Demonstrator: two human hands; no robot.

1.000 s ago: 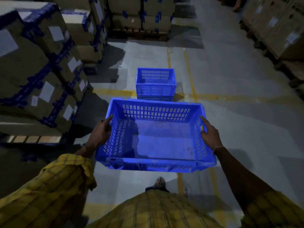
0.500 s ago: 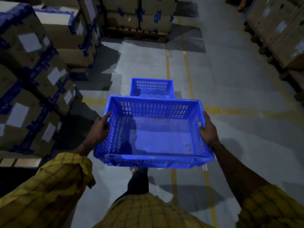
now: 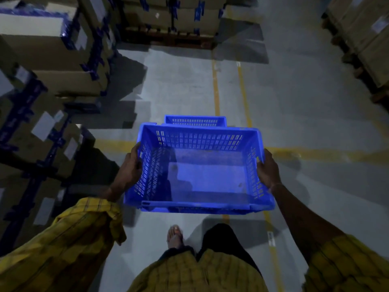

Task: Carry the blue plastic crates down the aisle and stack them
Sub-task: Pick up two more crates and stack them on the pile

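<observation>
Rectangular slotted blue plastic crate [image 3: 200, 171] at frame centre, long axis left-right, left hand [image 3: 130, 167] and right hand [image 3: 267, 171] gripped its short sides.

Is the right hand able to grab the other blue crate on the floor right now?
Probably not: the right hand grips the carried crate, which hides most of the floor crate ahead.

The white labels [image 3: 43, 125] on the cardboard boxes [image 3: 69, 144] are too blurred to read.
</observation>
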